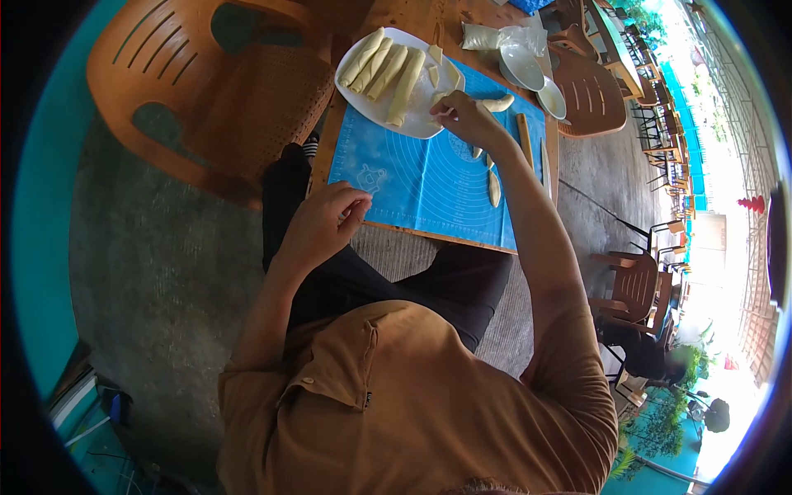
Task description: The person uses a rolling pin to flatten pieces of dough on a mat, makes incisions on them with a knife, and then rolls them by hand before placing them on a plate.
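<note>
A white plate (373, 112) lies on the far left part of a blue measuring mat (404, 186), holding several pale rolls (384, 73) and smaller pale pieces at its right side. My right hand (464, 118) is over the plate's right edge, fingers pinched together; what they hold is too small to name. Peeled banana pieces (494, 188) lie on the mat under and beside my right forearm. My left hand (330, 219) hovers by the mat's near left corner with curled fingers, and nothing shows in it.
A wooden stick (525, 140) and a knife (545, 169) lie at the mat's right. Beyond are two white bowls (521, 66) and a plastic bag (483, 37). A brown chair (223, 91) stands left of the wooden table (326, 153).
</note>
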The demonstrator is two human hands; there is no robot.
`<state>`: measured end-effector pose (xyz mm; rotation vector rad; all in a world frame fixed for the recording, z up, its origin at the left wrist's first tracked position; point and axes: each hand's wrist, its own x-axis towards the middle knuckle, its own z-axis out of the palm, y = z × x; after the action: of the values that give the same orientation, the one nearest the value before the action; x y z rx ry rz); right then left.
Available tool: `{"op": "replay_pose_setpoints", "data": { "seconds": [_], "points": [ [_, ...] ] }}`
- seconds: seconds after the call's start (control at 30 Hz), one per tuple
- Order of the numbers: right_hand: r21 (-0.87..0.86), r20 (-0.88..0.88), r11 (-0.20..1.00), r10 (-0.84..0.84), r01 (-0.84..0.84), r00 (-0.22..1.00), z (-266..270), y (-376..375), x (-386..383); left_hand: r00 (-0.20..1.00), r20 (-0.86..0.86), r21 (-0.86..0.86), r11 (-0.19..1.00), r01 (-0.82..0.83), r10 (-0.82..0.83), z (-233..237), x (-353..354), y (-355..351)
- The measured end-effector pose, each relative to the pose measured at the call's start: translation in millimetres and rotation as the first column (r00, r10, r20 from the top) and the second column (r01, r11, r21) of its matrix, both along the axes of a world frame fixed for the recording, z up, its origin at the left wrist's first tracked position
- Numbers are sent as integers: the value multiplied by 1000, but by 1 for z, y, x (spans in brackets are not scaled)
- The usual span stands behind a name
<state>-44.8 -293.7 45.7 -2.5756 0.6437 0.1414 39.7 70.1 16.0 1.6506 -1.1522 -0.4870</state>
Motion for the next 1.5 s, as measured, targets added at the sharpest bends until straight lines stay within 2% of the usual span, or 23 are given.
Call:
{"op": "replay_pose_setpoints", "data": {
  "seconds": [0.07, 0.23, 0.3, 0.43, 0.5, 0.63, 0.73, 0.87, 0.97, 1.03, 1.17, 1.23, 1.27, 1.33, 1.5],
  "points": [
    [-190, 176, 980, 90, -56, 980, -7, 1, -8, 1000, -3, 0, 1000, -6, 6, 1, -1, 1],
    [-166, 331, 978, -68, 129, 941, 26, 24, -48, 999, 45, -26, 1000, -10, 11, 4, 1, 0],
    [-166, 430, 970, -92, 179, 898, 31, 33, -84, 991, 135, 3, 1000, 25, -25, 1, 3, -2],
    [-203, 460, 929, -189, 310, 868, 0, 33, -168, 994, 92, 7, 998, 55, -56, 2, -6, -15],
    [-332, 433, 803, -337, 495, 836, -11, 38, -200, 992, 92, 21, 997, 81, -82, 3, -12, -23],
    [-210, 447, 798, -435, 564, 782, -22, 56, -221, 975, 178, -9, 990, 140, -137, 11, -29, -44],
    [-217, 489, 819, -379, 531, 785, -34, 61, -213, 964, 180, 34, 981, 191, -194, 18, -43, -57],
    [-206, 479, 794, -428, 572, 766, -42, 64, -198, 954, 210, 24, 977, 211, -212, 22, -55, -61],
    [-272, 426, 762, -452, 588, 784, -46, 64, -193, 951, 213, 54, 975, 216, -223, 23, -58, -57],
    [-198, 395, 757, -520, 623, 757, -49, 62, -190, 954, 201, 87, 974, 208, -222, 24, -58, -55],
    [-106, 416, 761, -551, 640, 724, -50, 57, -188, 955, 198, 84, 975, 207, -220, 26, -57, -53],
    [-6, 348, 760, -608, 650, 714, -48, 54, -186, 954, 199, 74, 975, 212, -222, 27, -57, -54],
    [-8, 349, 759, -608, 651, 713, -47, 54, -186, 954, 200, 71, 974, 214, -224, 27, -57, -54],
    [99, 392, 745, -639, 660, 662, -48, 53, -186, 955, 194, 71, 974, 216, -226, 29, -58, -54],
    [129, 359, 771, -622, 623, 696, -42, 51, -189, 958, 179, 68, 974, 215, -224, 25, -56, -51]
  ]
}}
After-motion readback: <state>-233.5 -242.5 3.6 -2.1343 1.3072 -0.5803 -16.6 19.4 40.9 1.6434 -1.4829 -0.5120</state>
